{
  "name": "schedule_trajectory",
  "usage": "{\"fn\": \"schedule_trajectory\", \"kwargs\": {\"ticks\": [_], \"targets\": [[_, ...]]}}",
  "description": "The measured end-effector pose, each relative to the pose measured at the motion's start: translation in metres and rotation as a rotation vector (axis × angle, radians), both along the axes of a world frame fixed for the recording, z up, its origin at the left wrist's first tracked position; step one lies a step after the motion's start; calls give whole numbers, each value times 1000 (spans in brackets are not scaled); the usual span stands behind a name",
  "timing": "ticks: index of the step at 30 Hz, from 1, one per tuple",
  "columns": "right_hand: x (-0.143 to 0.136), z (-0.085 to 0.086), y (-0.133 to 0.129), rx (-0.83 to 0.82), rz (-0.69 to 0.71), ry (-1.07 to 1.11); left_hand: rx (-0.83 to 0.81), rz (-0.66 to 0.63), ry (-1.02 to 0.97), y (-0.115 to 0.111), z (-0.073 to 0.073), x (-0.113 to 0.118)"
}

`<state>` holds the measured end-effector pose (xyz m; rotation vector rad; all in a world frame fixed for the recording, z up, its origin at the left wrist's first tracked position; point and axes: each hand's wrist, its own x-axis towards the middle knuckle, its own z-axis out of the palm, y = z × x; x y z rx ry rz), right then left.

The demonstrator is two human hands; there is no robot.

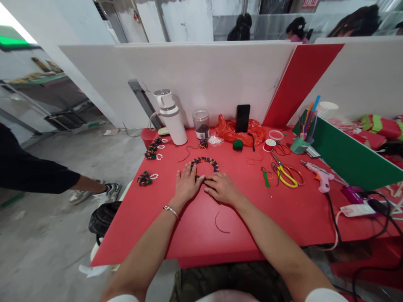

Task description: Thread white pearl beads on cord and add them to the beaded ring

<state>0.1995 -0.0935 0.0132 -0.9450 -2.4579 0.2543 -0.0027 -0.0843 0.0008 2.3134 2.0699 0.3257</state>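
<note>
A braided yarn cord point(206, 160), dark with red, orange and blue flecks, lies curved into a ring on the red table. My left hand point(186, 184) rests over the ring's left side, fingers stretched out and lying flat, thumb pointing toward the cord's near part. From the right, my right hand point(223, 189) meets it at the near side, with fingers bent and pressed together on the cord there. The fingertips partly hide that part of the ring. A thin dark thread point(220, 226) lies on the table just below my hands.
Yarn pieces with white bead loops point(145, 178) lie left. Behind stand a white thermos point(173, 123), a jar point(200, 124) and a phone point(242, 118). Yellow-handled scissors point(287, 176), a green-handled hook point(266, 178) and a pink glue gun point(323, 176) lie right. A person's leg point(40, 165) shows left.
</note>
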Motion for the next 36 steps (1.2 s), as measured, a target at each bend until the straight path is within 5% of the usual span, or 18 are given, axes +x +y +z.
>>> {"fn": "schedule_trajectory", "kwargs": {"ticks": [19,36], "targets": [[5,-7,7,105,-102,156,64,-41,-92,-1,11,2],[-9,0,3,36,-54,3,89,10,-96,11,14,8]]}}
